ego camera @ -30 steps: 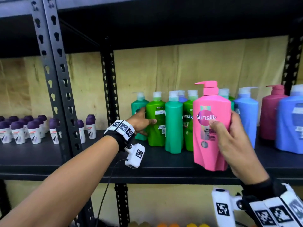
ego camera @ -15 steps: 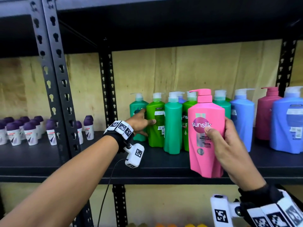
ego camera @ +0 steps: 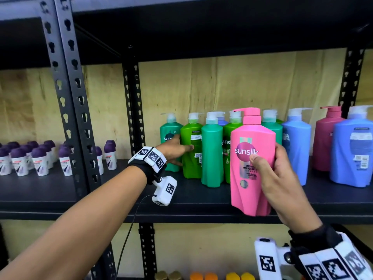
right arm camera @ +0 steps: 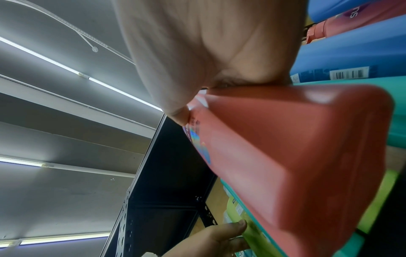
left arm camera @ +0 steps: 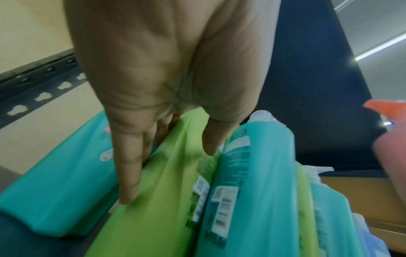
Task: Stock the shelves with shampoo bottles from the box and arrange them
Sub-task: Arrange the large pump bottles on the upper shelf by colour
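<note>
My right hand [ego camera: 270,168] grips a pink Sunsilk pump bottle [ego camera: 248,178] upright, just above the front edge of the black shelf [ego camera: 121,190], in front of the green bottles. Seen from below in the right wrist view, the pink bottle [right arm camera: 285,156] sits in my palm. My left hand [ego camera: 179,150] holds a light green bottle [ego camera: 191,158]: the thumb lies on its front and the fingers reach between it and the teal bottle [ego camera: 169,136] on its left. In the left wrist view the fingers [left arm camera: 129,173] lie along the light green bottle [left arm camera: 158,217].
More teal and green bottles stand close together behind the pink one. To the right are blue bottles [ego camera: 296,150] and a dark pink one [ego camera: 327,142]. Small purple-capped bottles [ego camera: 30,158] fill the left bay beyond the black uprights [ego camera: 66,98]. Orange and yellow caps [ego camera: 201,276] show on the shelf below.
My right hand has brought the pink bottle slightly left and lower, nearer the shelf's front edge. My left hand has stayed on the light green bottle.
</note>
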